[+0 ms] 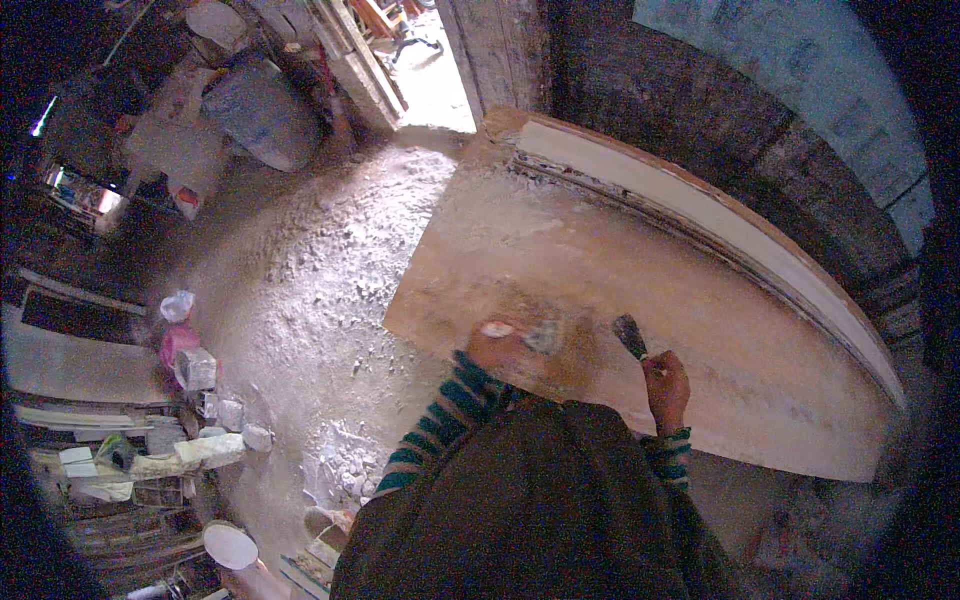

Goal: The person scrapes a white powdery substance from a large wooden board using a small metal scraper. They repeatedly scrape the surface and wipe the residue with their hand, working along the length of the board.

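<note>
In front of me lies a large brown board (560, 235), dusty and stained in patches. My right hand (667, 390) is closed round the handle of a brush (629, 336) with dark bristles, held over the right part of the board. My left hand (497, 345) is at the board's near left edge, smeared by motion, so its fingers cannot be made out. A small white patch and a greyish blur (543, 337) show at it; what they are I cannot tell. Both my forearms wear striped green sleeves.
A long whitish strip (640, 170) runs along the board's far edge, below a dark wooden wall. Pale rubble and dust cover the floor (330, 250) to the left. Beyond are a large drum-like container (262, 115), a bright doorway (435, 80), white blocks (210, 450) and a pink bag (180, 350).
</note>
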`<state>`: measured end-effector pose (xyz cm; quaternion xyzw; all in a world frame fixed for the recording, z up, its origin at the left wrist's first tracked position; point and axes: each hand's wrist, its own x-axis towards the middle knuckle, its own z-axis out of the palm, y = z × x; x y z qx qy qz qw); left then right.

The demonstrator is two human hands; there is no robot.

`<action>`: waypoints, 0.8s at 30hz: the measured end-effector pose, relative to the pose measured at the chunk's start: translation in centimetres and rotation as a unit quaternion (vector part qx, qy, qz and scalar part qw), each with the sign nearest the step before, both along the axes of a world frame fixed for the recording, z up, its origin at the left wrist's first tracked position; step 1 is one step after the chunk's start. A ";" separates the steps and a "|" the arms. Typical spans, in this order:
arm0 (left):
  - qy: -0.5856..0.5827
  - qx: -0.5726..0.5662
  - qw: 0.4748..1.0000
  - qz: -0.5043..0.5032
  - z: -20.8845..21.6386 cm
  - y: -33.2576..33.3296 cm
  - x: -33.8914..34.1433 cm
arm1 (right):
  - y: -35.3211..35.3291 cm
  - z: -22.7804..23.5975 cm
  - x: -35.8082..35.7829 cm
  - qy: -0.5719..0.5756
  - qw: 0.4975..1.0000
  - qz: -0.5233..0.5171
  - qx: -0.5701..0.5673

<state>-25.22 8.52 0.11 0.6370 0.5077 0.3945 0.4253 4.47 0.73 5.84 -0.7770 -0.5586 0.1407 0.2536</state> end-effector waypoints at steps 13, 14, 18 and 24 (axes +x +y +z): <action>0.016 0.033 0.972 0.230 3.8 1.6 -21.1 | -1.6 -0.8 0.8 0.068 0.996 -0.052 0.019; 0.010 -0.005 0.986 0.166 4.5 1.5 -18.1 | -1.7 -1.4 0.7 0.073 0.995 -0.040 0.052; -0.083 -0.031 0.995 -0.046 -3.1 -1.6 -3.6 | -0.8 -0.4 -1.3 0.069 0.997 -0.024 0.013; -0.082 -0.048 0.982 -0.164 -5.3 -0.9 -4.5 | 0.9 1.4 -4.3 0.054 0.998 -0.023 0.003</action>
